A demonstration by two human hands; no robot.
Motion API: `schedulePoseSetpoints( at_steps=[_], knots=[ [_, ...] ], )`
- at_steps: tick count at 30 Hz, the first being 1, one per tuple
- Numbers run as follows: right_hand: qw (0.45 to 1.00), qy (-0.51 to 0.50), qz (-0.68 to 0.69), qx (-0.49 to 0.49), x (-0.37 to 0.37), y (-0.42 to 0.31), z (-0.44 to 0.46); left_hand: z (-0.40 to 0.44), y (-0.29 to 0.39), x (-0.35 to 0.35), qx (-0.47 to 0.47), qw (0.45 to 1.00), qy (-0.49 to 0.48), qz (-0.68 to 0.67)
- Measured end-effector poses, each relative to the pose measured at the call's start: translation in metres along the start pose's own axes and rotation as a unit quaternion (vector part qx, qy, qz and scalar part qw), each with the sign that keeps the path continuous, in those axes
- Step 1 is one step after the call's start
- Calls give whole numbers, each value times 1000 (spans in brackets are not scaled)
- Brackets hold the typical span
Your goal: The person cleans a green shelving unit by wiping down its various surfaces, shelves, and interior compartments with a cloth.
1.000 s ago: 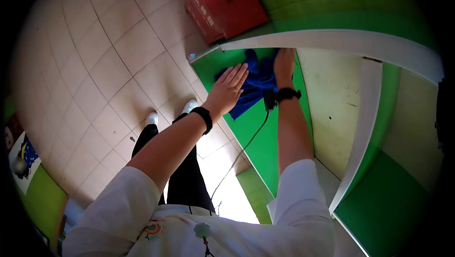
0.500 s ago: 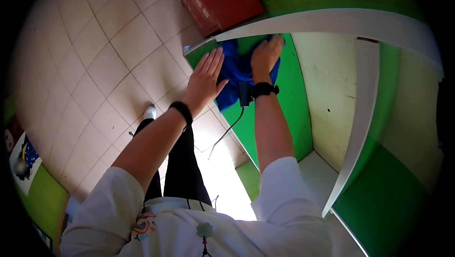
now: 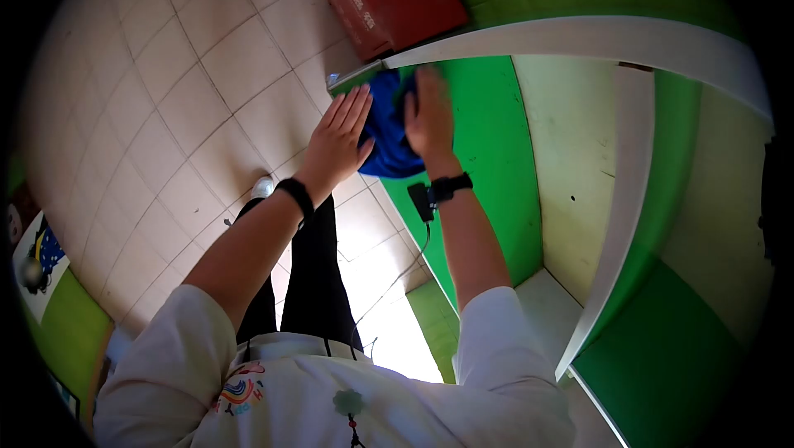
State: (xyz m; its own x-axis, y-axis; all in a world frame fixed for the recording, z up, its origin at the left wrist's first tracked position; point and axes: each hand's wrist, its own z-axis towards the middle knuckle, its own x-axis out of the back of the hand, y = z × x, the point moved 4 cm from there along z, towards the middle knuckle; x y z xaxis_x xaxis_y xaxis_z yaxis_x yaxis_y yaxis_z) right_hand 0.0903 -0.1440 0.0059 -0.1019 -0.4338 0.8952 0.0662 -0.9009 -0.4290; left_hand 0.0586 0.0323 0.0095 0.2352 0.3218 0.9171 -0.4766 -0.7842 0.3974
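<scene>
A crumpled blue cloth (image 3: 385,142) lies on a green shelf surface (image 3: 488,167), at its far left end. My left hand (image 3: 335,140) is at the cloth's left edge, fingers stretched out straight and the thumb apart, partly over the floor side. Over the right part of the cloth is my right hand (image 3: 430,121), its fingers extended and a little blurred by motion. Both palms face down, so any contact beneath them is hidden. A small black device (image 3: 422,200) with a cable hangs at my right wrist strap.
Past the shelf's far end stands a red box (image 3: 395,2) with white lettering. A white curved frame edge (image 3: 579,39) borders the shelf, with a pale panel (image 3: 571,167) on the right. Tiled floor (image 3: 198,101) stretches to the left. A green cabinet (image 3: 70,340) is at lower left.
My right hand has swept left toward my left hand, and the blue cloth is bunched into a narrower shape. My left hand has shifted slightly left in view.
</scene>
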Motion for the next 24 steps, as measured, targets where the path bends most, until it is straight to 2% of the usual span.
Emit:
schedulePoseSetpoints(
  at_steps=[1,2,5,10,13,14,17,19,22,24],
  knots=[
    [999,18,-7,-46,-4,8,16,11,-2,-1,12,1000,13,16],
    [996,76,17,-41,-8,16,31,20,-2,-3,23,999,25,31],
    [991,126,14,-39,-23,-16,21,12,7,-5,27,999,21,34],
    [984,-46,68,157,-3,-40,-15,-33,9,-12,12,999,-40,19],
    [993,-64,50,84,5,-1,13,-29,10,-12,4,999,-44,32],
    [999,-12,20,23,4,8,25,-28,10,-13,5,999,-45,30],
    [996,82,-19,-4,-18,-28,18,-28,11,-14,14,997,-67,42],
    [998,26,13,60,-16,-41,6,-27,14,-14,31,994,-87,54],
    [980,-55,12,189,6,-27,11,-27,12,-13,17,997,-61,43],
    [980,-52,1,193,7,-19,19,-27,11,-15,12,998,-49,35]
  ],
)
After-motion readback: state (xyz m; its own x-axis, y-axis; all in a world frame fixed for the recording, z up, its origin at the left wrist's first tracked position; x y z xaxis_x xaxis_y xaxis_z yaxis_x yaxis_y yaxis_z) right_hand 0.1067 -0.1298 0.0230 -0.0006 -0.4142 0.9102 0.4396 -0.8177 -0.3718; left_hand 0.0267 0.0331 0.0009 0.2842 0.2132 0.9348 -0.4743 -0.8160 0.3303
